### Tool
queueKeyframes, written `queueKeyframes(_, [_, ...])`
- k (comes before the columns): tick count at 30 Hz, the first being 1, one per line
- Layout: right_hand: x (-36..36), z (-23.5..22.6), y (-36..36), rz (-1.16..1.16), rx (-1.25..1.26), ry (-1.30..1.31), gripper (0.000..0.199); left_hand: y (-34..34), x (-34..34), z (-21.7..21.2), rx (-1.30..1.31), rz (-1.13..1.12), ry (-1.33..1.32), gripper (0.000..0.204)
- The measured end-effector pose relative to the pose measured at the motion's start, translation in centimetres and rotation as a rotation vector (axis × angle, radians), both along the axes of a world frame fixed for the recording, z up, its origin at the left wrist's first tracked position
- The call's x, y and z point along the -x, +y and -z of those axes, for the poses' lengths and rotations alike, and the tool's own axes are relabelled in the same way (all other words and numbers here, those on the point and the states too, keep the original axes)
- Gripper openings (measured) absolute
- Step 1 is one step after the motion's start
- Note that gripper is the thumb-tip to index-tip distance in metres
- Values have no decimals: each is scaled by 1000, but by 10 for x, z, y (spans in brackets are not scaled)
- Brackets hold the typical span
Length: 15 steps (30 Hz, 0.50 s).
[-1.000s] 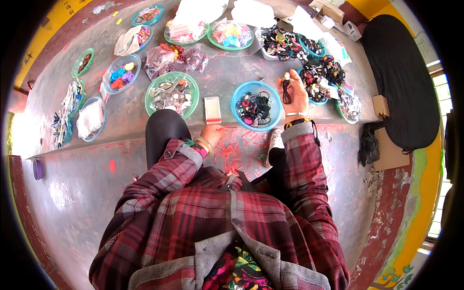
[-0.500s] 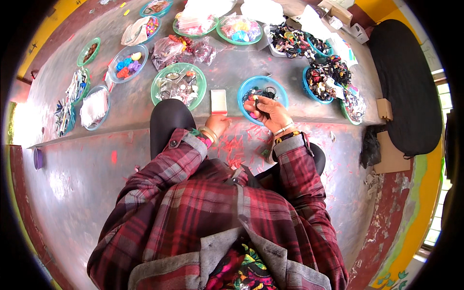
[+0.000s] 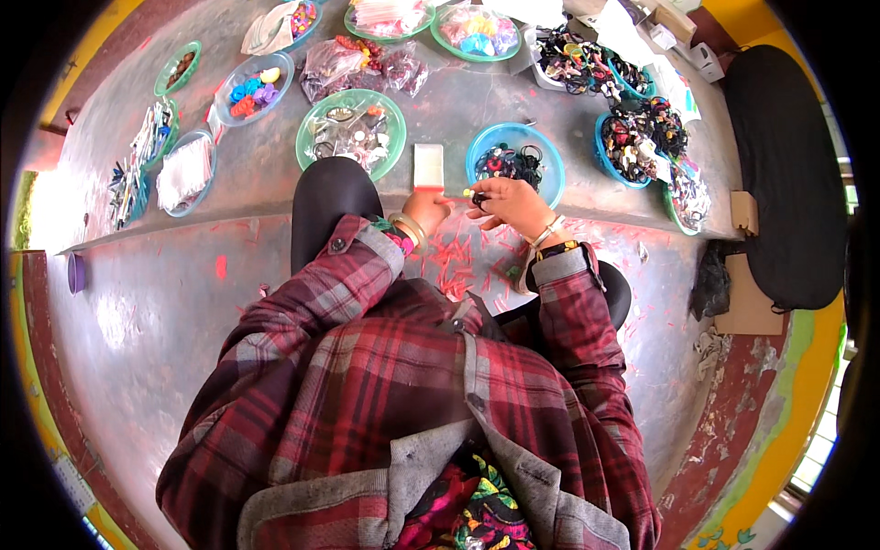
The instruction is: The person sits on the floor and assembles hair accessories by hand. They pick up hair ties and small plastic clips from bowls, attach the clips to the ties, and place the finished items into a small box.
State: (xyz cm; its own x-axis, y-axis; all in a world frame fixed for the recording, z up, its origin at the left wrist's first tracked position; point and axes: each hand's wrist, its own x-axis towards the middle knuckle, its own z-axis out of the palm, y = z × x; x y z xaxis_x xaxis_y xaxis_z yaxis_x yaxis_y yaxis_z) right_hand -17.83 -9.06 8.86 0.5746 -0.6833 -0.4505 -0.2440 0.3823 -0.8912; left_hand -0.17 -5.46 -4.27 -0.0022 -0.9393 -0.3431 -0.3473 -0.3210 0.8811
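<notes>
Left hand [image 3: 429, 207] pinches a small clear packet [image 3: 428, 167] upright; right hand [image 3: 510, 203] (near the blue bowl [image 3: 547, 152]) grips a small dark hair tie [image 3: 479, 197].

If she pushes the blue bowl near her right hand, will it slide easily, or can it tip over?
The blue bowl looks like thin plastic, so probably light and easy to slide on the smooth grey floor. It sits wide and shallow, so tipping seems unlikely. The small dark rings inside would likely shift about.
</notes>
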Motion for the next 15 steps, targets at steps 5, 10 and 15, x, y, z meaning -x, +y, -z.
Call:
queueKeyframes(5, [-5,10,0,-115,315,317,20,1,2,-15,55,55,-84,21])
queueKeyframes(10, [5,35,-6,-140,844,311,19,2,4,-15,37,21,-62,20])
queueKeyframes(15, [-6,6,-1,20,351,253,21,4,3,-12,30,6,-28,22])
